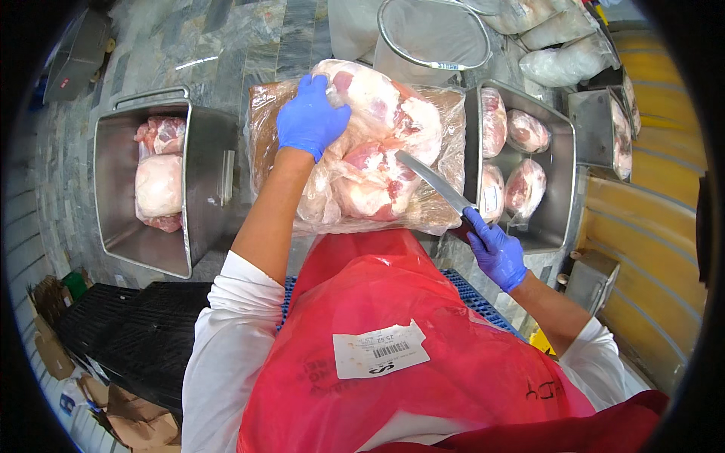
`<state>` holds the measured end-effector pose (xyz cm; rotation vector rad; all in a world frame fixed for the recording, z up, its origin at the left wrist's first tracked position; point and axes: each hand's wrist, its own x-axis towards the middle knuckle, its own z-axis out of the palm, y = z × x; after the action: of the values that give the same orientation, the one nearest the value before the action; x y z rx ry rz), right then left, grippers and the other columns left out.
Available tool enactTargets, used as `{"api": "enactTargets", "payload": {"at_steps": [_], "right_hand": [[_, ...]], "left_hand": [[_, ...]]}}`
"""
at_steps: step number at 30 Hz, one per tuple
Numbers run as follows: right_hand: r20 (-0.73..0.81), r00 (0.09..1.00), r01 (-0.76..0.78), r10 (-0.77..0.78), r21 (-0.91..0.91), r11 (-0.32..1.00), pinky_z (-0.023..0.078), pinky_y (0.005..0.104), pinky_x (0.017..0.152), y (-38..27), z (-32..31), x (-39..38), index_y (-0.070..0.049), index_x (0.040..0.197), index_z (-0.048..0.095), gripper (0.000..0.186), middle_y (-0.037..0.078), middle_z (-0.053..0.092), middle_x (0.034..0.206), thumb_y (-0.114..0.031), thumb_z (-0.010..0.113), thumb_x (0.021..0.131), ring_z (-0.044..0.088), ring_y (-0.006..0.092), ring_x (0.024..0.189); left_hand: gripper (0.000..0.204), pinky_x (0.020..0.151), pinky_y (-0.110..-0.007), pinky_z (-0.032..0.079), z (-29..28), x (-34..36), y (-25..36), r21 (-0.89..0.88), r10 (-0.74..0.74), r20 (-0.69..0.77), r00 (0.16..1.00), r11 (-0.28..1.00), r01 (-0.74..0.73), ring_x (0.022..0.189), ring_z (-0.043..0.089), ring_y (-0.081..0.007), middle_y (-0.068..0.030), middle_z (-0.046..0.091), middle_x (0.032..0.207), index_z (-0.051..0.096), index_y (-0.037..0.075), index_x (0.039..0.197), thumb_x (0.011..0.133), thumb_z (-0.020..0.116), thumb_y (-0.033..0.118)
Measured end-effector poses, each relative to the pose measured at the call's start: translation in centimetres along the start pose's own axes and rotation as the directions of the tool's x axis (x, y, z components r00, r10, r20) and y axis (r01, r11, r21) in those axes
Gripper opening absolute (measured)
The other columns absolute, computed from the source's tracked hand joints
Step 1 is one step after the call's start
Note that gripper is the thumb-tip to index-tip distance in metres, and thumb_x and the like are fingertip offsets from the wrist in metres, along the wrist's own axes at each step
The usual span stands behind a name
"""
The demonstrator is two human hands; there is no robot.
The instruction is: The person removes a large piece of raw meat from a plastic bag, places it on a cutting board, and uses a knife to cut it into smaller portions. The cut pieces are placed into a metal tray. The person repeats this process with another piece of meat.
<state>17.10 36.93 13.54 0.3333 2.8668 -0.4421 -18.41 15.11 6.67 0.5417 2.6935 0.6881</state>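
Large pale-pink pieces of raw meat (381, 170) lie in clear plastic film (447, 124) on top of a cardboard box (264, 124). My left hand (311, 117), in a blue glove, has its fingers bent over the far left part of the meat; crumpled film shows beside them. I cannot tell how much film is in its grip. In my blue-gloved right hand (495, 253) is the dark handle of a knife (434, 180). Its long blade slants to the far left, with the tip over the right side of the meat.
At the left stands a metal tub (211, 181) with meat in it. Another metal tub (563, 204) at the right holds several wrapped pieces. A metal hoop (381, 30) carries a clear bag beyond the box. Black plastic pallets (143, 325) lie at the near left.
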Motion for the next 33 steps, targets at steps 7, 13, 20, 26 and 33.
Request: {"api": "enactTargets", "payload": {"at_steps": [7,13,20,26,33], "right_hand": [[-0.129,0.992,0.017,-0.012,0.039,0.999,0.05,0.0473,0.048,1.6,11.6,2.0,-0.031,0.149,0.046,0.054,0.014,0.058,0.074,-0.034,0.061,0.098,0.06,0.0347,0.053],[-0.176,0.984,-0.006,0.016,0.056,0.998,0.05,0.0457,0.048,2.4,13.1,0.7,-0.031,0.148,0.047,0.054,0.013,0.058,0.076,-0.034,0.062,0.097,0.061,0.0328,0.054],[-0.107,0.985,-0.127,0.137,0.089,0.988,0.052,0.0462,0.059,5.2,8.6,-6.6,-0.031,0.147,0.049,0.055,0.012,0.063,0.081,-0.027,0.066,0.094,0.065,0.0346,0.067],[-0.192,0.973,-0.113,0.128,0.086,0.99,0.052,0.0456,0.059,5.4,8.4,-7.5,-0.037,0.146,0.05,0.056,0.012,0.062,0.077,-0.029,0.067,0.094,0.064,0.0343,0.065],[-0.23,0.952,-0.157,0.2,0.193,0.969,0.052,0.0447,0.062,3.8,6.5,-9.2,-0.035,0.146,0.052,0.061,0.011,0.061,0.078,-0.025,0.071,0.089,0.065,0.0331,0.069]], "left_hand": [[0.053,0.091,-0.049,0.052,1.6,-0.9,-1.7,0.01,-0.012,-0.21,0.978,1.0,0.014,0.104,0.066,-0.0432,-0.0253,0.068,0.114,0.059,0.008,0.126,0.084,0.063,0.04],[0.045,0.084,-0.051,0.052,0.7,-2.3,-0.9,0.007,-0.098,-0.232,0.968,0.995,0.102,0.096,0.067,-0.0453,-0.0257,0.07,0.104,0.059,0.005,0.12,0.086,0.06,0.034],[0.043,0.084,-0.052,0.052,2.6,-2.1,-2.8,-0.084,-0.116,-0.327,0.938,0.992,0.094,0.095,0.067,-0.0457,-0.0262,0.07,0.102,0.061,0.003,0.117,0.085,0.059,0.032],[0.044,0.087,-0.049,0.052,3.0,-1.7,-3.9,-0.2,-0.123,-0.262,0.957,0.977,0.071,0.097,0.067,-0.0443,-0.0289,0.068,0.104,0.058,0.001,0.115,0.084,0.062,0.032],[0.063,0.091,-0.038,0.051,0.1,-3.9,-6.6,-0.651,-0.018,-0.193,0.981,0.75,-0.114,0.106,0.062,-0.0261,-0.0179,0.062,0.118,0.054,-0.001,0.114,0.073,0.088,0.033]]}}
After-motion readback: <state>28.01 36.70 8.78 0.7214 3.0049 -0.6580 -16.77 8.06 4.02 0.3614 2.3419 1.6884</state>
